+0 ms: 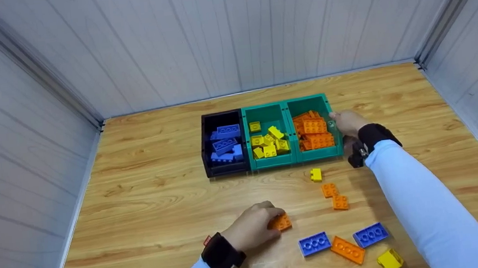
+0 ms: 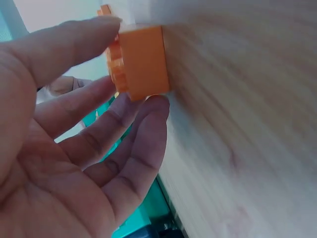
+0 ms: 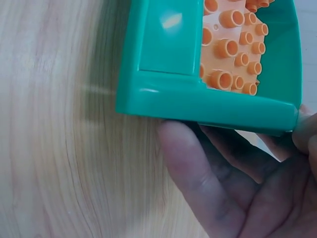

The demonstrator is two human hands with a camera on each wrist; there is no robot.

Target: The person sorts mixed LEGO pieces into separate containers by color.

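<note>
My left hand [image 1: 255,225] curls round an orange toy brick [image 1: 281,223] on the table; the left wrist view shows the thumb on the studs of the brick [image 2: 143,62] and fingertips at its side. At the far right my right hand [image 1: 348,121] rests against the outer side of a green bin [image 1: 339,152], its thumb by the rim. In the right wrist view the fingers of this hand [image 3: 247,183] reach along the green wall [image 3: 208,106]. Orange bricks [image 1: 314,128] fill that bin.
Joined to it are a green bin [image 1: 271,161] of yellow bricks and a black bin [image 1: 227,169] of blue bricks. Loose on the table lie yellow bricks [image 1: 316,175], orange bricks [image 1: 340,202] and blue bricks [image 1: 314,244]. Pale panels [image 1: 229,37] wall the table [image 1: 146,179].
</note>
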